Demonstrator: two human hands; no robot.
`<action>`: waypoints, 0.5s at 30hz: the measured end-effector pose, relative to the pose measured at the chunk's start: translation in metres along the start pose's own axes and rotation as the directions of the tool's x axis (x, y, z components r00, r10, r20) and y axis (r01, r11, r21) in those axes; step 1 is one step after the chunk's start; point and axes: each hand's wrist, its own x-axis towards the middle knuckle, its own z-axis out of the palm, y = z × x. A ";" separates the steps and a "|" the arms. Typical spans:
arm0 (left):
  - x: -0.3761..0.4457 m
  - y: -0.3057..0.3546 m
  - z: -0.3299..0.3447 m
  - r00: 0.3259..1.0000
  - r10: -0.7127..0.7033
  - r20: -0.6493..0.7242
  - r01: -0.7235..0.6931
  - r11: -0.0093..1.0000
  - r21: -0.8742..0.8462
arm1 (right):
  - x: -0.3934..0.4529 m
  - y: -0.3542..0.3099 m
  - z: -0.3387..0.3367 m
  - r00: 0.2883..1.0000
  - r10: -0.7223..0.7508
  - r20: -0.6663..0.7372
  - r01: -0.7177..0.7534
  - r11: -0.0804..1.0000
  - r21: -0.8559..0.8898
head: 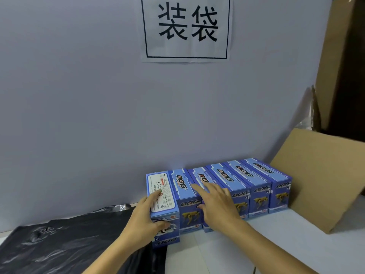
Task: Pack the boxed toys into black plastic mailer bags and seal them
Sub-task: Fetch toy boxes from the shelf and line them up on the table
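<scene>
Blue toy boxes in a row against the grey-lilac wall [79,95], six of them side by side and touching, printed with "DOG" and a yellow robot dog on the near faces. Leftmost box [162,194] turned differently from the rest: white label with warning marks on top, "TOP" and "DOG" upside down on the near face, near end sitting a little forward of the row. Left hand [144,220] gripping that leftmost box, thumb on the near face, fingers curled round the left side with a fingertip on the white label. Right hand [215,202] spread flat, fingers straight and slightly fanned, lying across the tops of the second box [183,186] and third box [201,177], holding nothing. Remaining three boxes [256,178] to the right, untouched, the last one just beside a tilted cardboard sheet [320,175] leaning toward the wall. Black plastic mailer bags [65,244] lying flat and wrinkled on the white table [276,244] at lower left, right edge reaching under the left forearm and touching the near corner of the gripped box; a clear strip at the far edge by the wall. White paper sign [186,28] with two large black characters in a black frame, stuck high on the wall. Brown cardboard [335,66] standing upright at far right.
</scene>
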 end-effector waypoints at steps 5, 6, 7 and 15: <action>0.002 0.001 -0.009 1.000 -0.022 -0.008 0.022 0.993 0.117 | -0.001 -0.001 0.000 1.000 -0.003 0.013 0.003 1.000 -0.024; 0.001 0.000 -0.013 0.999 -0.029 -0.013 0.031 0.989 0.145 | -0.002 -0.002 0.000 1.000 -0.002 0.006 0.002 1.000 -0.022; 0.001 -0.001 -0.017 0.999 -0.038 -0.018 0.040 0.984 0.171 | -0.002 -0.003 0.000 1.000 -0.001 -0.001 0.001 1.000 -0.019; -0.001 0.012 -0.023 1.000 -0.031 -0.006 0.031 0.938 0.347 | -0.006 -0.006 -0.001 1.000 -0.014 -0.027 0.014 1.000 0.007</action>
